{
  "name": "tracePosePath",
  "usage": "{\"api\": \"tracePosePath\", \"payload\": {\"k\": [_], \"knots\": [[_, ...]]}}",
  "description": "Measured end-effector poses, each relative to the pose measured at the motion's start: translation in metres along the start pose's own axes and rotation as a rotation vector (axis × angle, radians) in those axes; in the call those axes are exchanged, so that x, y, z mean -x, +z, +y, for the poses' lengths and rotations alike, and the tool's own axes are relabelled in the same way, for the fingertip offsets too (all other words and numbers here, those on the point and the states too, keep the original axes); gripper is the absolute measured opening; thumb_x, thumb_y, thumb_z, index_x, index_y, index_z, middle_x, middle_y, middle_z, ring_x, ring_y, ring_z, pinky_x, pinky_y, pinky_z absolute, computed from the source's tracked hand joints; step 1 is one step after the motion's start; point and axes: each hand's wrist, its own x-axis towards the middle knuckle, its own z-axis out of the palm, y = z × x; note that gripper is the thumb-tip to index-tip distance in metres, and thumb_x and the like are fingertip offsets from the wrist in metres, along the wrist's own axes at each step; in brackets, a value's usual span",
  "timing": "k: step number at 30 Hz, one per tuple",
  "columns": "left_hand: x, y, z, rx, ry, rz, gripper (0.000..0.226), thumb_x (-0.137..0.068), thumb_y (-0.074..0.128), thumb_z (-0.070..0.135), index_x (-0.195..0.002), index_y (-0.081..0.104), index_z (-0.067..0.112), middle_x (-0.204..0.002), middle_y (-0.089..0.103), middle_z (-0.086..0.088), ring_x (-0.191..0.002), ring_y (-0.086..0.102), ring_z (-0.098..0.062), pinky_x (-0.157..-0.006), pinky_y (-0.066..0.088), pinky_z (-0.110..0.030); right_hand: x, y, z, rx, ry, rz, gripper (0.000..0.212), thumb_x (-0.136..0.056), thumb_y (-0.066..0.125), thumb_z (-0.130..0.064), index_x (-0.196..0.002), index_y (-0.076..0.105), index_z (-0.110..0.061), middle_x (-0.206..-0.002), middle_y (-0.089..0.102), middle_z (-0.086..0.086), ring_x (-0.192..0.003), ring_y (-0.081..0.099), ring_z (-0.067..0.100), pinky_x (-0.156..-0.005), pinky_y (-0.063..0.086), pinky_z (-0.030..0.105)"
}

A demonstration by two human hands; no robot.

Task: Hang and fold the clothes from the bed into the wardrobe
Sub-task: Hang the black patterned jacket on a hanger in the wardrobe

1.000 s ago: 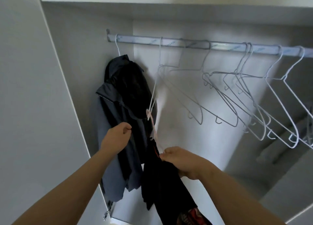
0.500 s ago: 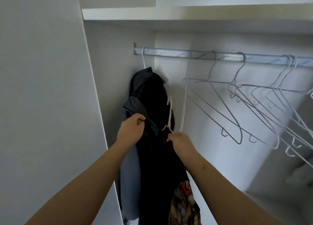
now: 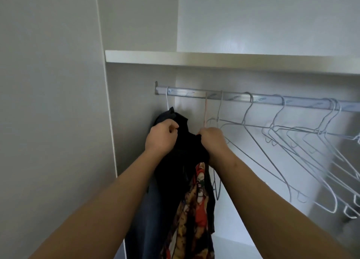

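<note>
I have raised the black T-shirt with the red-and-yellow print, and its pink wire hanger now reaches the silver metal rail. My right hand grips the shirt's top just under that hanger. My left hand clutches the dark jacket hanging beside it.

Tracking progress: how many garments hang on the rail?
2: dark jacket at the rail's far left; black printed shirt on the pink hanger beside it. More may hide behind.

Black shirt – red-yellow print; pale pink hanger; grey rail; white wardrobe.
</note>
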Motion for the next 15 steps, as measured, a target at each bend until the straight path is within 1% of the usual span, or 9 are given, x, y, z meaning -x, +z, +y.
{"api": "tracePosePath", "payload": {"k": [2, 4, 6, 8, 9, 11, 13, 15], "knots": [[-0.009, 0.004, -0.001, -0.014, 0.024, -0.01, 0.023, -0.089, 0.053, 0.013, -0.109, 0.064, 0.016, -0.113, 0.065, -0.003, -0.104, 0.059, -0.024, -0.09, 0.047, -0.032, -0.007, 0.002, -0.008, -0.01, -0.025, -0.03, 0.028, -0.095, 0.041, -0.01, -0.067, 0.04, -0.017, -0.068, 0.042, -0.001, -0.056, 0.04, 0.009, -0.03, 0.032, 0.008], [-0.016, 0.012, -0.006, -0.119, 0.06, -0.052, 0.025, -0.087, 0.056, 0.015, -0.111, 0.065, 0.017, -0.12, 0.06, -0.004, -0.112, 0.055, -0.026, -0.094, 0.045, -0.034, -0.016, 0.002, -0.018, -0.032, -0.051, -0.026, 0.03, -0.095, 0.04, -0.009, -0.066, 0.04, -0.017, -0.068, 0.042, -0.001, -0.056, 0.04, 0.009, -0.033, 0.037, 0.011], [-0.02, 0.019, -0.015, -0.28, 0.041, -0.12, 0.029, -0.088, 0.057, 0.021, -0.117, 0.061, 0.022, -0.136, 0.045, -0.002, -0.124, 0.041, -0.029, -0.102, 0.037, -0.036, -0.024, 0.003, -0.024, -0.023, -0.07, -0.021, 0.029, -0.094, 0.041, -0.01, -0.066, 0.041, -0.017, -0.067, 0.043, -0.001, -0.056, 0.041, 0.01, -0.044, 0.041, 0.02], [-0.022, 0.025, -0.027, -0.379, -0.023, -0.197, 0.035, -0.09, 0.056, 0.025, -0.124, 0.054, 0.025, -0.149, 0.023, -0.004, -0.132, 0.026, -0.032, -0.106, 0.029, -0.04, -0.037, 0.005, -0.026, -0.001, -0.078, 0.001, 0.029, -0.094, 0.042, -0.011, -0.066, 0.042, -0.017, -0.068, 0.044, -0.001, -0.056, 0.041, 0.009, -0.051, 0.038, 0.022], [-0.023, 0.028, -0.032, -0.39, -0.05, -0.228, 0.037, -0.09, 0.055, 0.024, -0.127, 0.051, 0.025, -0.152, 0.016, -0.005, -0.134, 0.022, -0.034, -0.106, 0.028, -0.041, -0.043, 0.005, -0.026, 0.024, -0.077, 0.007, 0.028, -0.094, 0.042, -0.01, -0.066, 0.042, -0.017, -0.068, 0.044, -0.001, -0.056, 0.041, 0.009, -0.051, 0.037, 0.022], [-0.027, 0.033, -0.043, -0.365, -0.091, -0.276, 0.038, -0.092, 0.053, 0.02, -0.129, 0.048, 0.023, -0.154, 0.008, -0.007, -0.133, 0.024, -0.036, -0.106, 0.03, -0.04, -0.052, 0.007, -0.024, 0.069, -0.07, 0.011, 0.029, -0.094, 0.041, -0.008, -0.066, 0.041, -0.016, -0.067, 0.042, -0.001, -0.055, 0.04, 0.01, -0.048, 0.035, 0.02], [-0.031, 0.037, -0.052, -0.311, -0.106, -0.306, 0.039, -0.092, 0.051, 0.015, -0.13, 0.047, 0.021, -0.153, 0.008, -0.009, -0.13, 0.031, -0.036, -0.104, 0.033, -0.037, -0.061, 0.01, -0.015, 0.059, -0.058, -0.005, 0.03, -0.093, 0.038, -0.002, -0.065, 0.039, -0.013, -0.061, 0.039, 0.003, -0.05, 0.037, 0.013, -0.042, 0.03, 0.018], [-0.037, 0.039, -0.058, -0.254, -0.103, -0.322, 0.041, -0.09, 0.05, 0.01, -0.129, 0.048, 0.019, -0.152, 0.011, -0.011, -0.13, 0.035, -0.033, -0.105, 0.035, -0.034, -0.069, 0.015, -0.003, 0.054, -0.044, -0.021, 0.03, -0.093, 0.037, 0.001, -0.065, 0.039, -0.011, -0.058, 0.037, 0.006, -0.048, 0.036, 0.016, -0.043, 0.028, 0.019]]}}
